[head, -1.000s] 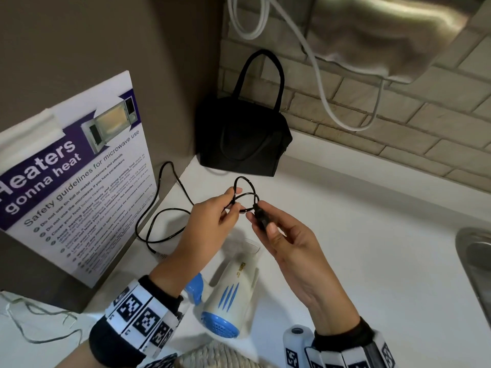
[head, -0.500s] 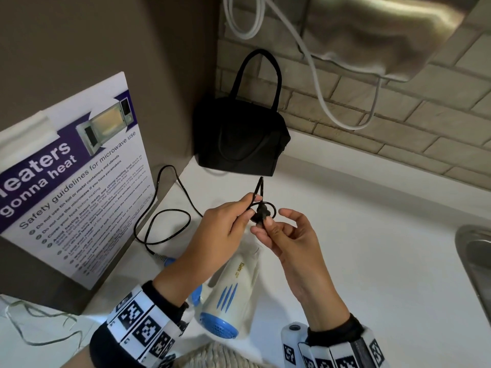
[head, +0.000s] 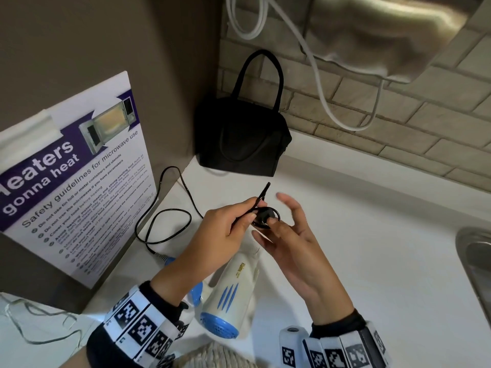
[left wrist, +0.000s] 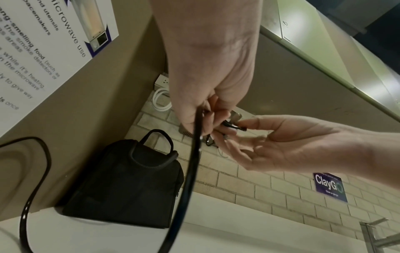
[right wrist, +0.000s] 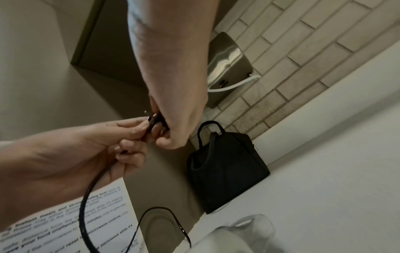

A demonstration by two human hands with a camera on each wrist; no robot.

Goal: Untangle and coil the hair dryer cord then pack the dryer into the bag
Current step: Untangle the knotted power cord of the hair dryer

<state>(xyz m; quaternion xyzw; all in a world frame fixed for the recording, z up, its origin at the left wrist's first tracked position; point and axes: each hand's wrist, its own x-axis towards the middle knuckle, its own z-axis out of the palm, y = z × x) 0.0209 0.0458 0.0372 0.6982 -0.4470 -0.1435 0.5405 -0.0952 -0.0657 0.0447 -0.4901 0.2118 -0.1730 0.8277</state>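
The white and blue hair dryer (head: 233,285) lies on the white counter (head: 358,235) under my hands. Its black cord (head: 262,194) runs from a loose loop on the counter up into my left hand (head: 228,224), which pinches a folded bit that sticks up past the fingertips. My right hand (head: 292,243) pinches the plug (head: 264,215) under its thumb, the other fingers spread. In the wrist views the plug (right wrist: 154,119) sits between both hands and the cord (left wrist: 192,162) hangs down. The black bag (head: 239,139) stands upright in the back corner; whether its top is open, I cannot tell.
A microwave safety poster (head: 71,176) leans on the left panel. A metal wall unit (head: 385,30) with a white cable (head: 318,83) hangs above the brick wall. A steel sink (head: 475,261) lies at the right edge. A thin wire (head: 39,322) lies lower left.
The wide cord loops between my hands have drawn into a small loop at the plug and a fold standing up from my left fingers. My right fingers have spread apart.
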